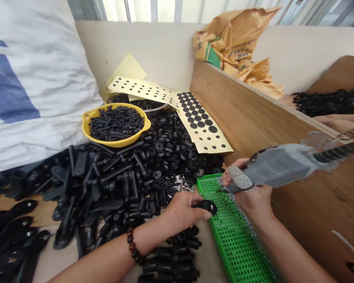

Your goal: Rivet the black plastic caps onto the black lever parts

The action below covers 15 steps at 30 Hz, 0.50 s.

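Note:
My left hand (179, 210), with a beaded bracelet (131, 245) at the wrist, pinches a black plastic part with a round end (208, 206) between thumb and fingers. It hovers by the left edge of a green perforated tray (214, 226). Wrapped around a grey electric screwdriver (279, 165), my right hand (255, 198) is over the tray's far end. The tool's tip points left and down, apart from the black part. Small metal screws appear to line the tray's right side. Just beyond my left hand lies a small pile of shiny metal pieces (182, 184).
Black handle-like parts (106, 184) and round black discs (172, 145) are heaped behind. A yellow basin (118, 143) holds black screw-shaped pieces. Yellow sheets with black dots (200, 118) lean by a wooden divider (233, 106). A white sack (41, 78) stands left.

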{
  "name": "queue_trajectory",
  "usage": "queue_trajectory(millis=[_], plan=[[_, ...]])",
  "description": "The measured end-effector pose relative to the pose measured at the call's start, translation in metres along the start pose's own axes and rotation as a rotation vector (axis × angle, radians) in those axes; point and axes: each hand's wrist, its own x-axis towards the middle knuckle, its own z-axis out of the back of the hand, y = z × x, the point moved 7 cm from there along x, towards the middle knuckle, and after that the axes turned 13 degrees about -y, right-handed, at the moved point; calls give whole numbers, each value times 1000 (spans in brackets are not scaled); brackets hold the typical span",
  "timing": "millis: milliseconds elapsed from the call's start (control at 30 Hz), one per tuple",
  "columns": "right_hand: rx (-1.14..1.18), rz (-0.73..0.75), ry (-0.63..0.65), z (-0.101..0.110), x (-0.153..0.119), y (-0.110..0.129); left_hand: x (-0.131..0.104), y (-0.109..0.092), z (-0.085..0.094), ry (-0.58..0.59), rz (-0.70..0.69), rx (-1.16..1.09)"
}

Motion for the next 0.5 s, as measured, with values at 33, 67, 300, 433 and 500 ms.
queue_trajectory(millis=[33,67,300,433,500], plan=[[-2,1,-2,0,0,0,0,0,0,0,2,-1],[-3,3,-3,-1,0,1,0,-1,0,-1,2,0],[47,5,33,-6,-4,32,-3,-9,3,-21,-20,5],[125,44,90,-8,-14,54,-3,-11,3,-30,-39,14],[149,80,130,-10,-21,61,-3,-11,3,-29,-45,8]])
